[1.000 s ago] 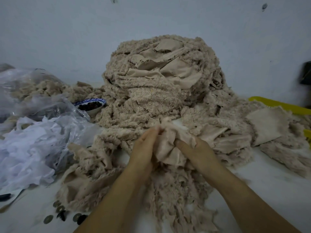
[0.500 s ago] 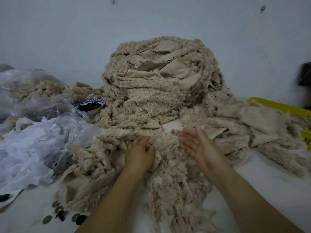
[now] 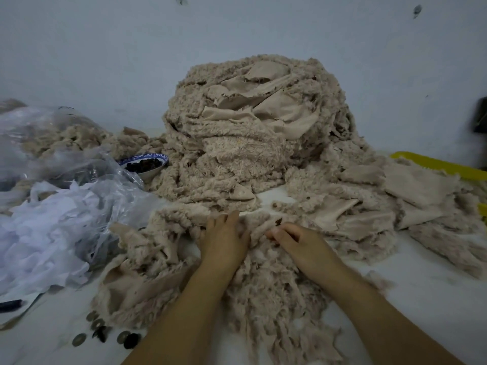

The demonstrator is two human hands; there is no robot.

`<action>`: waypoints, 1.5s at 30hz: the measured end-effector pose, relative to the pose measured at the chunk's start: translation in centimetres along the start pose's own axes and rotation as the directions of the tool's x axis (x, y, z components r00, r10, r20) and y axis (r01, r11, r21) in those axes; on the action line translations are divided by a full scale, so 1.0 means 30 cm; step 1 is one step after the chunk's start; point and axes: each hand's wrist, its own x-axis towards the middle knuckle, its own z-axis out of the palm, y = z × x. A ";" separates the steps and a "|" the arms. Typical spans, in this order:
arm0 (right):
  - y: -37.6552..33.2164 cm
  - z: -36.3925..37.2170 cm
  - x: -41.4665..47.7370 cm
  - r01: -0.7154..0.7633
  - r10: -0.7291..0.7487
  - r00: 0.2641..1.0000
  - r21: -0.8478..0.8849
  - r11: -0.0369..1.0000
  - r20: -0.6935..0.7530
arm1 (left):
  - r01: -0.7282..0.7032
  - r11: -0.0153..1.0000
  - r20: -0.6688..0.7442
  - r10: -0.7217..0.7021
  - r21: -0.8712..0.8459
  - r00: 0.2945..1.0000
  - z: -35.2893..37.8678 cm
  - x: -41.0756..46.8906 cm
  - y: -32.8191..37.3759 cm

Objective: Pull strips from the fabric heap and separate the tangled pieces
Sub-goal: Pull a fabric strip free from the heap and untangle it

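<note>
A tall heap of beige fleece strips (image 3: 253,133) stands against the wall in the middle. A lower pile of loose tangled strips (image 3: 266,291) spreads from its foot toward me. My left hand (image 3: 224,239) lies palm down on that low pile, fingers pressing into the fluff. My right hand (image 3: 297,241) sits just right of it, with fingers curled and pinching a fold of beige strip (image 3: 259,227) between the two hands. Flatter cut pieces (image 3: 411,191) lie to the right of the heap.
Clear plastic bags (image 3: 63,164) with white scraps (image 3: 34,233) and more fleece fill the left. A blue-rimmed bowl (image 3: 147,164) of dark pieces stands by the heap. Coins and dark buttons (image 3: 105,334) lie at the front left. A yellow tray (image 3: 437,164) shows at the right.
The bunched piece held up a second ago was let down. Both hands lowered onto the low pile, the right opened flat, then curled to pinch a strip.
</note>
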 end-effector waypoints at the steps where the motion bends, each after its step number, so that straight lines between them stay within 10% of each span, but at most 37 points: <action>1: 0.002 0.000 0.000 0.001 -0.001 1.000 -0.008 1.000 0.001 | -0.016 1.000 -0.011 0.016 0.026 1.000 0.003 0.000 0.002; 7: 0.005 0.010 0.016 0.004 -0.010 0.999 0.173 0.985 0.033 | -0.364 0.896 -0.418 0.237 -0.255 0.877 -0.043 -0.040 0.041; 10: 0.007 0.004 0.022 0.004 -0.005 1.000 0.359 0.933 0.000 | -0.557 0.765 -0.374 0.437 -0.324 0.818 -0.042 -0.088 0.102; 15: 0.000 -0.028 0.032 -0.050 0.084 0.974 0.164 0.985 -0.213 | -0.402 0.807 -0.174 0.362 -0.434 0.916 -0.020 -0.081 0.092; 18: 0.002 -0.050 0.035 -0.058 0.155 0.951 0.338 0.939 -0.267 | -0.259 0.914 0.055 0.289 -0.312 0.956 -0.006 -0.061 0.055; 26: -0.012 -0.060 0.026 0.030 0.149 0.925 0.456 0.890 -0.350 | -0.125 0.789 -0.226 -0.018 -0.602 0.974 -0.036 -0.048 0.041; 35: -0.027 -0.093 0.023 -0.036 0.246 0.960 0.815 0.579 -0.133 | 0.183 -0.004 0.183 -0.111 -0.983 0.977 -0.081 -0.038 0.037; 41: -0.030 -0.060 0.019 0.025 -0.031 0.982 -0.035 0.999 -0.187 | 0.195 -0.209 0.202 -0.016 -0.958 0.979 -0.090 -0.029 0.016; 45: -0.034 -0.065 0.023 -0.037 0.046 0.956 0.038 0.999 -0.289 | 0.175 -0.278 0.168 0.049 -0.944 0.985 -0.093 -0.029 0.016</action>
